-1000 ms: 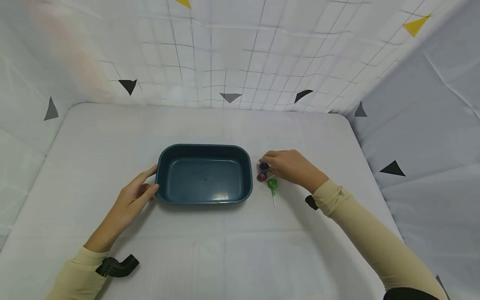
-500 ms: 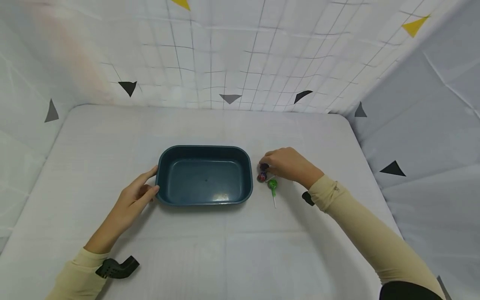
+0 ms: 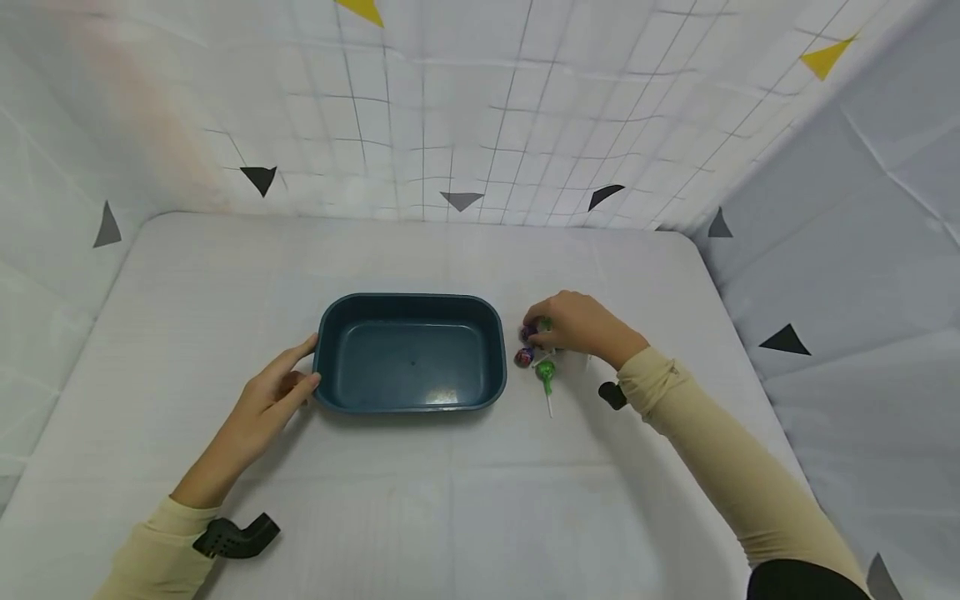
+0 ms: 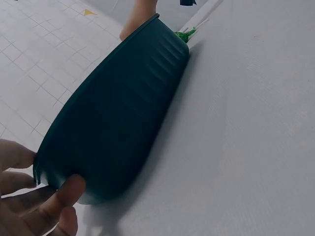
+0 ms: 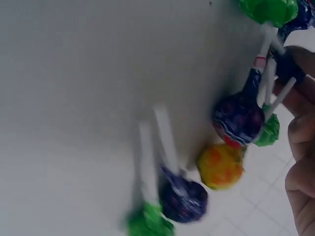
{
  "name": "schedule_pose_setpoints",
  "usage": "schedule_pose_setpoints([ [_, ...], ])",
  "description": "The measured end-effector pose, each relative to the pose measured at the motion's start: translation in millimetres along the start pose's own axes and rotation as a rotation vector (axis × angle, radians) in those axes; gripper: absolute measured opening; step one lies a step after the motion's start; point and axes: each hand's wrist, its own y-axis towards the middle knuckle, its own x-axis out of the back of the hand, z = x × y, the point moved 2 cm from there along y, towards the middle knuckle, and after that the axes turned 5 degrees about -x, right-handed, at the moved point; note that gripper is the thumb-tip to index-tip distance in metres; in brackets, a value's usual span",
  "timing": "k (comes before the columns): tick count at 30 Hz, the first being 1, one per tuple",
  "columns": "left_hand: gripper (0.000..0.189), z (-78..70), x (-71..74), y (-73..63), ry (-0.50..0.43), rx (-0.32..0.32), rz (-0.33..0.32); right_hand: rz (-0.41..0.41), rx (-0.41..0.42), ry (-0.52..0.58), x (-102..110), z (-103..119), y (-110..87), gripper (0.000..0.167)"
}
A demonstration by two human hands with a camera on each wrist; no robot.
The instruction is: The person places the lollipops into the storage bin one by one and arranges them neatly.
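A dark teal plastic tray [image 3: 410,400] stands on the white table. My left hand [image 3: 262,408] rests against its left end, with extended fingers touching the rim and outer wall. In the left wrist view, the tray's outer wall [image 4: 113,108] fills the middle. Right of the tray, my right hand [image 3: 577,323] pinches a purple-wrapped lollipop [image 3: 528,333]. Just below lie another purple lollipop [image 3: 524,357] and a green lollipop [image 3: 545,371]. The right wrist view also shows a yellow lollipop [image 5: 221,166] and a blurred green lollipop [image 5: 150,223]. The fingers partly hide the pinched lollipop.
White fabric walls with black and yellow triangles, such as a yellow triangle [image 3: 828,58], surround the table [image 3: 450,500]. A black wrist device [image 3: 236,536] sits at the left sleeve.
My right hand has shifted slightly, and a green lollipop now shows between its fingers. The left hand stays against the tray. The head view has tilted a little.
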Motion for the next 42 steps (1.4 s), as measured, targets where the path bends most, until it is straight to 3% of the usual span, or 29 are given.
schedule_pose_setpoints([
  [5, 0.058, -0.4, -0.8, -0.5, -0.002, -0.004, 0.001, -0.034, -0.04, 0.182, -5.0, -6.6, -2.4, 0.021],
  [9, 0.058, -0.6, -1.2, -0.2, -0.004, -0.011, 0.002, -0.044, -0.072, 0.255, -9.5, -10.2, -4.5, 0.028],
  [13, 0.058, -0.5, -1.2, -0.2, -0.003, -0.016, 0.003, -0.044, -0.079, 0.265, -13.1, -13.0, -5.9, 0.036],
  [22, 0.058, -1.5, -1.4, -0.7, 0.001, 0.005, 0.006, -0.07, -0.092, 0.293, -14.9, -16.6, -7.8, 0.027],
  [34, 0.058, -2.3, -1.1, -1.3, 0.005, 0.006, 0.007, -0.12, -0.083, 0.35, -8.2, -10.9, -12.9, 0.028],
  [42, 0.058, -1.9, -1.4, -1.2, 0.003, 0.001, 0.002, -0.152, -0.043, 0.365, -1.3, -2.0, -13.5, 0.027],
])
